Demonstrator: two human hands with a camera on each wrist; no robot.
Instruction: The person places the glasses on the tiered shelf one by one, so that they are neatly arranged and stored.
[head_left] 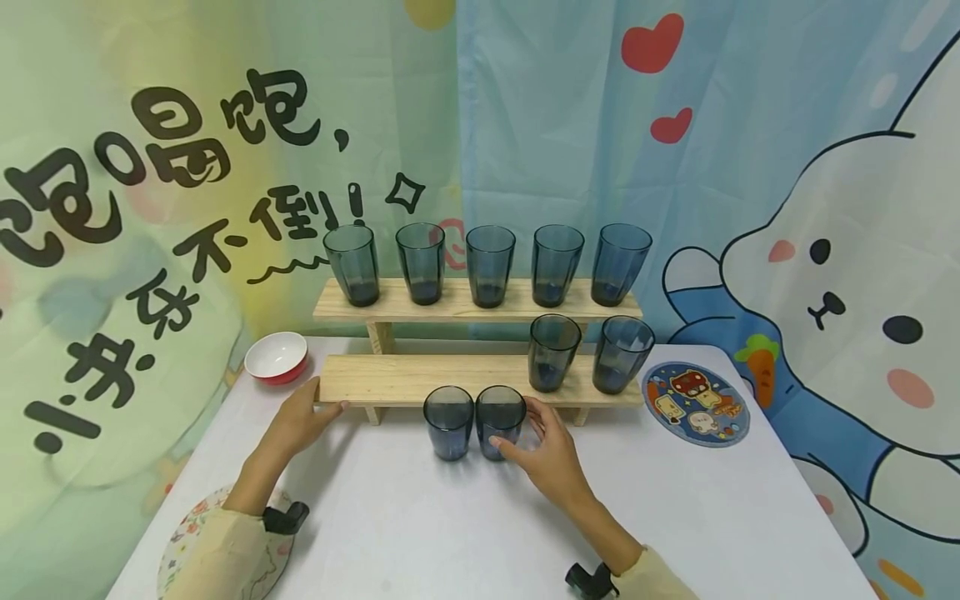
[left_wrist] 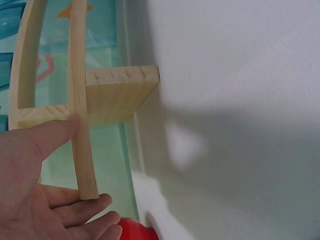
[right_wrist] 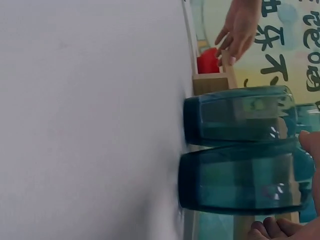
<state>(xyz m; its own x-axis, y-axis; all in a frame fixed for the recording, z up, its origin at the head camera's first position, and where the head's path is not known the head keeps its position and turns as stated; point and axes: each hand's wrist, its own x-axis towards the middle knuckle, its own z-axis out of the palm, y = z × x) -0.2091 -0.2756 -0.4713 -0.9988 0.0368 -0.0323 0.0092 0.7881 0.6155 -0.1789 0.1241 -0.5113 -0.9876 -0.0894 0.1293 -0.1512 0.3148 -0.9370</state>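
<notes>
Two blue-tinted drinking glasses stand side by side on the white table in front of a two-tier wooden rack [head_left: 420, 379]. My right hand [head_left: 551, 454] holds the right glass [head_left: 501, 421], thumb on the near side and fingers on its right. Beside it is the left glass [head_left: 448, 425], also upright in the right wrist view. At the lower tier's left end, my left hand [head_left: 300, 421] grips the board; the left wrist view has the thumb [left_wrist: 57, 136] against the board's edge [left_wrist: 80, 100] and the other fingers around its end.
Several like glasses [head_left: 491, 267] line the upper tier, and two more, including one glass [head_left: 553, 354], stand on the lower tier's right. A red-and-white bowl [head_left: 276, 357] sits left of the rack, a round blue mat [head_left: 696, 404] right, and a floral plate [head_left: 180, 542] under the left forearm.
</notes>
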